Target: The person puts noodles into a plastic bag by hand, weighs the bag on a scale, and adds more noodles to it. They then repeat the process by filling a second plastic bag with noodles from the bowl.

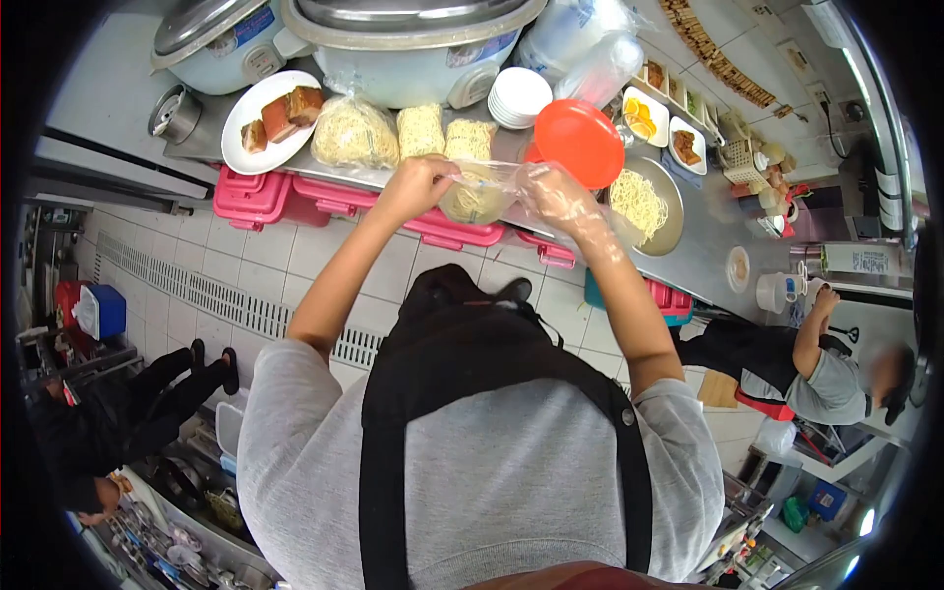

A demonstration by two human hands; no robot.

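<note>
A clear plastic bag (475, 202) with some noodles in it hangs between my hands at the counter's front edge. My left hand (425, 183) pinches the bag's left end. On the other side my right hand (562, 200), covered by clear plastic, has its fingers closed on the bag's right end. Behind the bag stand two packs of noodles (421, 131), with a larger filled bag (354, 134) to their left. A metal bowl of noodles (639, 206) sits right of my right hand, and a red round lid (580, 143) lies just beyond that hand.
Two large cookers (418, 61) line the back. A plate of meat (278, 120), stacked white dishes (519, 96) and small trays (644, 115) stand on the counter. Pink bins (251, 200) are below. One person (831, 379) is at the right, another (147, 413) at the left.
</note>
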